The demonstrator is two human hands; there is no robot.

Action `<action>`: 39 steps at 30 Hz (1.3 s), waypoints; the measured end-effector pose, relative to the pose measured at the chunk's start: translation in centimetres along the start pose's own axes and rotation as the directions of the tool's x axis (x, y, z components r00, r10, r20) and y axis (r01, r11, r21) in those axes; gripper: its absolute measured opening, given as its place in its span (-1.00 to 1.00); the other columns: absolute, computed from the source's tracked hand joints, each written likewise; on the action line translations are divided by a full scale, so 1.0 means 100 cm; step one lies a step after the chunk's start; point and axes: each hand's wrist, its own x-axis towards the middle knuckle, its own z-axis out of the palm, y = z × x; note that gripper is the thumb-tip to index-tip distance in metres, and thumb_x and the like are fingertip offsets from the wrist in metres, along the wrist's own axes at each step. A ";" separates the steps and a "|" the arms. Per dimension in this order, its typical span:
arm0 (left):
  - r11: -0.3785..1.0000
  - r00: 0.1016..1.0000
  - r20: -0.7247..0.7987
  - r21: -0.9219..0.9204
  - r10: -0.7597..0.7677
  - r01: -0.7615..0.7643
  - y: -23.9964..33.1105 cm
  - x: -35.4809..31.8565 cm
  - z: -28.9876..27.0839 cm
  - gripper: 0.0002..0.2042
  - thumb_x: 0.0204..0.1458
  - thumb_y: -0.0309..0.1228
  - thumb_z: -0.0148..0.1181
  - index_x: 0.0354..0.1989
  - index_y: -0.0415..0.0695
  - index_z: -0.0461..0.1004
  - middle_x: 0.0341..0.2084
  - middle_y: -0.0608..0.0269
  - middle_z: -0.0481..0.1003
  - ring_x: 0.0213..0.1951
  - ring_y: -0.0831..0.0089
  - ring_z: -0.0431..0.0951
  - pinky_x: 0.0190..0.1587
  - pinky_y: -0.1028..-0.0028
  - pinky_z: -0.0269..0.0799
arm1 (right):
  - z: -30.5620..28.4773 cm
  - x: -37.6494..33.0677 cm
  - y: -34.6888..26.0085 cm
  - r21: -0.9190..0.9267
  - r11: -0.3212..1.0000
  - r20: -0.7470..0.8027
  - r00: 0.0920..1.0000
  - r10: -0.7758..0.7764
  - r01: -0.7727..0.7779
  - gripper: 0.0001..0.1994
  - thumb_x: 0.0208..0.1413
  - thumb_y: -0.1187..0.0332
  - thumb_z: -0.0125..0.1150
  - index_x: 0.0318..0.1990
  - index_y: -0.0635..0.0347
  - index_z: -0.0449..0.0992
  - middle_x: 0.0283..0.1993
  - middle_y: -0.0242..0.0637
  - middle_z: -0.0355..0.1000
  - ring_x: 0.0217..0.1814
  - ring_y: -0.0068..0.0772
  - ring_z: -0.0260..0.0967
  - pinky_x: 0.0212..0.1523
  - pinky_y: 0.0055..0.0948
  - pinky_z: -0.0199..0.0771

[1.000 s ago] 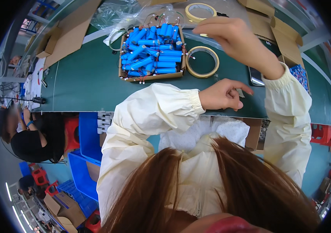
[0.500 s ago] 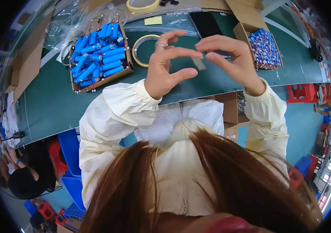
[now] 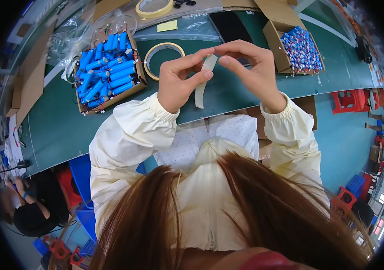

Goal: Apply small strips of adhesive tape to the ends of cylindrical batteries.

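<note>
A short strip of cream masking tape (image 3: 199,95) hangs down over the green table, pinched near its upper end between the thumb and index finger of my left hand (image 3: 177,81). Its lower end dangles free. My right hand (image 3: 257,72) is at the tape's upper end, index fingertip meeting my left index fingertip. The right thumb stands apart from that finger, and I see nothing gripped between them. Just behind my left hand lies a roll of masking tape (image 3: 148,67) on the table.
To the left, a cardboard box (image 3: 140,85) holds blue cylindrical battery packs with wires. A second box (image 3: 271,37) at right holds small wired parts. Behind lie a black phone (image 3: 231,28), a yellow paper note (image 3: 167,26) and another tape roll (image 3: 149,15). Red stools (image 3: 348,101) stand beyond the table.
The tape strip has come down and left; it now hangs from my left thumb and index finger, which have closed. My right hand has shifted left, and its thumb and index finger are apart.
</note>
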 end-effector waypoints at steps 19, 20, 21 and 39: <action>0.980 0.995 0.077 0.193 -0.067 0.052 -0.001 0.001 0.000 -0.74 -0.10 -0.50 0.17 -0.18 -0.27 0.46 -0.49 0.33 0.45 -0.45 0.66 0.38 -0.36 0.66 0.31 | 0.006 -0.004 -0.007 -0.213 0.977 0.039 0.999 0.029 -0.020 -0.90 -0.16 0.47 0.23 -0.49 0.32 0.47 -0.51 -0.37 0.42 -0.46 -0.64 0.32 -0.37 -0.65 0.32; 0.977 0.995 0.068 0.206 -0.078 0.063 0.000 0.001 -0.001 -0.79 -0.09 -0.49 0.16 -0.26 -0.28 0.48 -0.51 0.32 0.46 -0.46 0.66 0.38 -0.37 0.66 0.30 | 0.006 -0.004 -0.006 -0.213 0.977 0.039 0.999 0.029 -0.020 -0.90 -0.16 0.47 0.23 -0.49 0.32 0.47 -0.51 -0.37 0.42 -0.46 -0.64 0.32 -0.37 -0.65 0.32; 0.973 0.994 0.058 0.219 -0.089 0.074 0.001 0.001 -0.001 -0.84 -0.07 -0.47 0.16 -0.33 -0.30 0.50 -0.53 0.32 0.47 -0.47 0.65 0.38 -0.38 0.67 0.30 | 0.006 -0.004 -0.006 -0.194 0.980 0.036 0.998 0.044 -0.036 -0.91 -0.15 0.48 0.22 -0.49 0.32 0.47 -0.51 -0.37 0.42 -0.46 -0.63 0.32 -0.37 -0.65 0.32; 0.992 0.992 0.020 0.030 -0.127 0.126 0.008 -0.004 0.002 -0.93 -0.20 -0.54 0.14 -0.60 -0.30 0.48 -0.71 0.37 0.39 -0.62 0.71 0.30 -0.57 0.70 0.15 | 0.030 -0.031 -0.001 -0.057 0.987 -0.248 0.955 -0.163 0.153 -0.97 -0.22 0.63 0.21 -0.53 0.38 0.49 -0.51 -0.19 0.43 -0.47 -0.46 0.35 -0.44 -0.57 0.30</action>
